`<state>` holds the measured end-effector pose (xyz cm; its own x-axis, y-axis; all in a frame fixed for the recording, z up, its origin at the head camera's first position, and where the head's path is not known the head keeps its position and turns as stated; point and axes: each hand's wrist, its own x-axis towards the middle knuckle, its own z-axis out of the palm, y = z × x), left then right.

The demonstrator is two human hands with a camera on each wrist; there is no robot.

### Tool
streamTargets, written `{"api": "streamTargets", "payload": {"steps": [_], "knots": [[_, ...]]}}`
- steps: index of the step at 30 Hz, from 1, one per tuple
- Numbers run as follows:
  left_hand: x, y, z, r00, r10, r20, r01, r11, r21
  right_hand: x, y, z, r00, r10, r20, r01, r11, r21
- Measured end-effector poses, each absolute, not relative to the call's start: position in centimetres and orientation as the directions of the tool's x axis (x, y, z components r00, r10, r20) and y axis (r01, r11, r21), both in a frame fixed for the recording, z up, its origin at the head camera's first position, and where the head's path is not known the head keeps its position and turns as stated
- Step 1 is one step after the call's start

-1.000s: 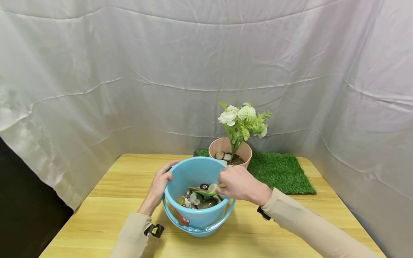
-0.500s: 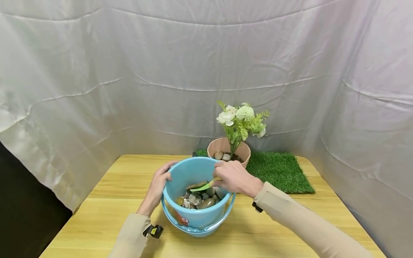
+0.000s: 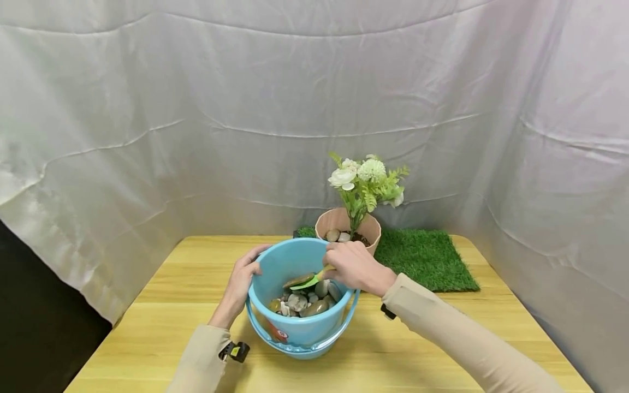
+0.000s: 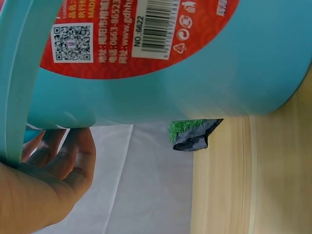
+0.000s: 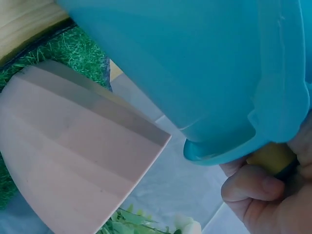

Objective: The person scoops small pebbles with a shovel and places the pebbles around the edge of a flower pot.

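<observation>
A blue plastic bucket (image 3: 307, 330) stands on the table, its handle hanging down in front. My left hand (image 3: 241, 289) holds the rim on the left, thumb inside and fingers along the outer wall, as the left wrist view also shows. Over the far right rim, my right hand (image 3: 357, 267) grips the yellow handle of a small green shovel (image 3: 310, 283). A flat brown stone (image 3: 295, 281) lies on the shovel's blade, inside the bucket. Below it are several grey and brown stones (image 3: 297, 302). In the right wrist view the curled fingers (image 5: 251, 183) wrap the yellow handle (image 5: 272, 158).
Just behind the bucket, a pink flowerpot (image 3: 328, 219) holds white flowers (image 3: 371, 170), soil and a few stones (image 3: 333, 235). It stands on a green grass mat (image 3: 427, 262) at the back of the wooden table (image 3: 187, 305). Grey curtains (image 3: 245, 109) surround the table.
My right hand has shifted slightly left and up with the shovel. The shovel and flat stone now show more clearly above the other stones. My left hand stays on the rim.
</observation>
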<state>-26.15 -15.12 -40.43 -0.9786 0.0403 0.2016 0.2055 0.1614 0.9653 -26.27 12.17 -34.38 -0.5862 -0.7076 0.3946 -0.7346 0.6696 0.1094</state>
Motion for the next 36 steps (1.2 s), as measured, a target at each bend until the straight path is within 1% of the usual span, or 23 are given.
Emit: {"api": "streamTargets", "payload": {"steps": [4, 10, 17, 23, 25, 31, 36], "knots": [[-26.1, -15.1, -40.5, -0.980, 0.044, 0.194, 0.199, 0.160, 0.967, -26.2, 12.6, -34.5, -0.599, -0.693, 0.401, -0.729, 0.679, 0.087], [-26.1, -15.1, -40.5, -0.978, 0.051, 0.202, 0.207, 0.151, 0.967, -25.8, 13.5, -34.8, -0.576, -0.666, 0.473, -0.732, 0.678, 0.064], [-26.2, -15.2, -40.7, -0.977, 0.045, 0.208, 0.212, 0.155, 0.965, -25.7, 14.8, -35.3, -0.576, -0.625, 0.528, -0.726, 0.688, 0.023], [-26.3, -15.2, -40.7, -0.976, 0.043, 0.215, 0.219, 0.152, 0.964, -25.5, 15.6, -35.4, -0.607, -0.563, 0.561, -0.685, 0.729, -0.009], [-26.3, -15.2, -40.7, -0.976, 0.041, 0.214, 0.217, 0.153, 0.964, -25.4, 15.7, -35.4, -0.611, -0.557, 0.562, -0.675, 0.738, -0.003], [-26.3, -15.2, -40.6, -0.977, 0.038, 0.212, 0.215, 0.154, 0.964, -25.6, 15.8, -35.6, -0.566, -0.571, 0.594, -0.686, 0.726, 0.044], [-26.3, -15.2, -40.7, -0.976, 0.041, 0.213, 0.217, 0.154, 0.964, -25.7, 16.0, -36.1, -0.514, -0.562, 0.647, -0.716, 0.697, 0.036]]}}
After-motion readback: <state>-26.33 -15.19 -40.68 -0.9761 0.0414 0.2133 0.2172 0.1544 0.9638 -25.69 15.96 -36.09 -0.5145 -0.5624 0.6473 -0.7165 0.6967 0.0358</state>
